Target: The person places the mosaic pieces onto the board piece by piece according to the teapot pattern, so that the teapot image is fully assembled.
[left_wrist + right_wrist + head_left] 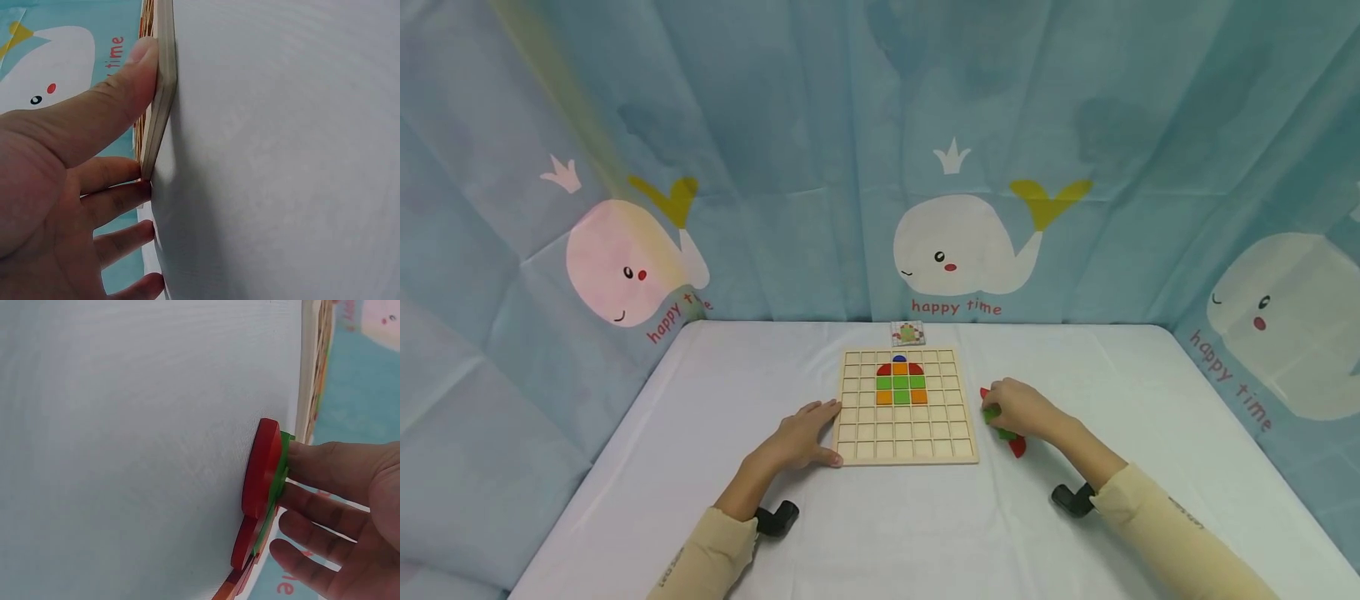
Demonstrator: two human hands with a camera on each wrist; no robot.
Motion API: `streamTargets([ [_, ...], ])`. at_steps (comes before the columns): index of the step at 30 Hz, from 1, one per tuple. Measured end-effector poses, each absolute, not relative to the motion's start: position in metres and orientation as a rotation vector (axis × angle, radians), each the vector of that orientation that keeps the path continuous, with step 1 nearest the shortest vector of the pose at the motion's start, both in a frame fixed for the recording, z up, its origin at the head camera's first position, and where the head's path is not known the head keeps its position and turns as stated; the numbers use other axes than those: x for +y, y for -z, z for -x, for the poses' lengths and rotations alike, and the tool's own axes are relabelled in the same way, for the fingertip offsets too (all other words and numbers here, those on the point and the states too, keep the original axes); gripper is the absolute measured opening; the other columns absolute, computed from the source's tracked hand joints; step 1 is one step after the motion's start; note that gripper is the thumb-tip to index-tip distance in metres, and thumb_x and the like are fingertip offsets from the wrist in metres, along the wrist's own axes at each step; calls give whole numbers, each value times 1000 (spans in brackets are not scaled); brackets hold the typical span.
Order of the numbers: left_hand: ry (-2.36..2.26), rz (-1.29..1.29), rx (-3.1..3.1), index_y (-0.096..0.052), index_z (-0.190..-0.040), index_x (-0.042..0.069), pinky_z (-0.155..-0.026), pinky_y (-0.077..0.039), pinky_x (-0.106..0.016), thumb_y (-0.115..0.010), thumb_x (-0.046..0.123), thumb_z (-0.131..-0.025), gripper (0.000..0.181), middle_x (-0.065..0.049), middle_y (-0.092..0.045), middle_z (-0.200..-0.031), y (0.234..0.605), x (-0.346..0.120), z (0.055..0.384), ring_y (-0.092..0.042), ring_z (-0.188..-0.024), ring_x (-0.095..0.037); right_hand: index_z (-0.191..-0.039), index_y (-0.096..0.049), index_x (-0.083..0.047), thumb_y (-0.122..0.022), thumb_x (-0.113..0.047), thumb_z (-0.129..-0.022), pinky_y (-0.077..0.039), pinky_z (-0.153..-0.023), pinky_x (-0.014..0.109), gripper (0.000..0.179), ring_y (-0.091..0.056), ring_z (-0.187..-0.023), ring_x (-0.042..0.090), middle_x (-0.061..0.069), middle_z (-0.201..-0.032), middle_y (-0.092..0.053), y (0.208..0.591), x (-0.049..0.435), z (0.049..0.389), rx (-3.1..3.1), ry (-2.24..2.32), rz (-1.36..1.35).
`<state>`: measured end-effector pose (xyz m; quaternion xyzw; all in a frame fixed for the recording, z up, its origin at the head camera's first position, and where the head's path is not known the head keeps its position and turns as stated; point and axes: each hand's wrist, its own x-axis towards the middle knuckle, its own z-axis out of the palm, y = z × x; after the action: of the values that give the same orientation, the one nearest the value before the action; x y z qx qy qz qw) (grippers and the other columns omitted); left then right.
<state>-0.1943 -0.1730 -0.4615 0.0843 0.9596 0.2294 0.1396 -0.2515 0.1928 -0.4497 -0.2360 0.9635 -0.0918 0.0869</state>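
Note:
A square wooden grid board [898, 432] lies on the table, with blue, red, orange and green tiles [901, 383] set in its upper middle. My left hand [800, 437] rests at the board's lower left corner, fingers spread along the side and thumb at the front edge. To the right of the board, my right hand [1024, 407] is over a small group of loose pieces. Its thumb and index finger pinch a green block [279, 469] in the right wrist view. Red blocks [259, 472] lie against that green one, and an orange block [226, 589] shows below.
Behind the board is a small picture card [908, 333] with a coloured pattern. White cloth covers the table [910, 533]. A blue curtain [820, 250] printed with whales stands around its back and sides. Black devices [778, 518] are strapped at both wrists.

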Motion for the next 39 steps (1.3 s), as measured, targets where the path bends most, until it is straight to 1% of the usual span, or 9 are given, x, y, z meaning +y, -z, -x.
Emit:
streamTargets([
  [6, -652, -235, 2772, -38, -150, 11, -114, -23, -65, -86, 29, -70, 95, -10, -38, -156, 461, -172, 196, -26, -147, -37, -99, -77, -8, -80, -15, -80, -55, -83, 34, 21, -55, -85, 14, 1, -93, -66, 449, 193, 252, 2865, 257, 702],
  [12, -648, -255, 2778, -39, -150, 10, -113, -24, -65, -86, 28, -70, 95, -10, -38, -156, 461, -173, 197, -27, -146, -37, -99, -76, -7, -79, -15, -80, -54, -82, 34, 21, -57, -88, 16, 2, -94, -67, 448, 195, 254, 2859, 245, 724],
  [17, -653, -253, 2780, -38, -150, 10, -113, -25, -65, -86, 28, -69, 96, -10, -38, -156, 462, -173, 198, -27, -146, -37, -100, -76, -8, -79, -15, -80, -54, -84, 36, 22, -58, -90, 17, 2, -95, -67, 447, 195, 255, 2866, 251, 729],
  [26, -664, -237, 2761, -38, -150, 9, -112, -25, -65, -86, 28, -68, 96, -10, -38, -156, 464, -173, 192, -27, -146, -38, -100, -75, -7, -79, -15, -80, -54, -84, 36, 22, -57, -88, 15, 1, -96, -66, 451, 195, 251, 2841, 285, 726],
  [32, -685, -254, 2771, -38, -150, 9, -113, -25, -64, -86, 29, -69, 97, -10, -38, -156, 465, -173, 192, -27, -146, -37, -98, -75, -7, -80, -14, -79, -55, -86, 37, 21, -57, -89, 16, 2, -95, -66, 450, 196, 251, 2850, 306, 722],
  [36, -676, -260, 2772, -38, -150, 9, -114, -24, -64, -86, 29, -69, 97, -10, -37, -157, 464, -174, 194, -27, -147, -37, -99, -75, -7, -79, -14, -80, -54, -83, 34, 20, -55, -85, 13, 0, -93, -65, 449, 196, 253, 2837, 329, 710],
  [39, -668, -258, 2776, -38, -150, 9, -113, -25, -64, -86, 29, -69, 96, -11, -38, -156, 462, -174, 195, -27, -146, -38, -99, -76, -8, -78, -16, -81, -53, -78, 31, 20, -52, -82, 12, -1, -91, -63, 447, 196, 255, 2834, 370, 700],
])
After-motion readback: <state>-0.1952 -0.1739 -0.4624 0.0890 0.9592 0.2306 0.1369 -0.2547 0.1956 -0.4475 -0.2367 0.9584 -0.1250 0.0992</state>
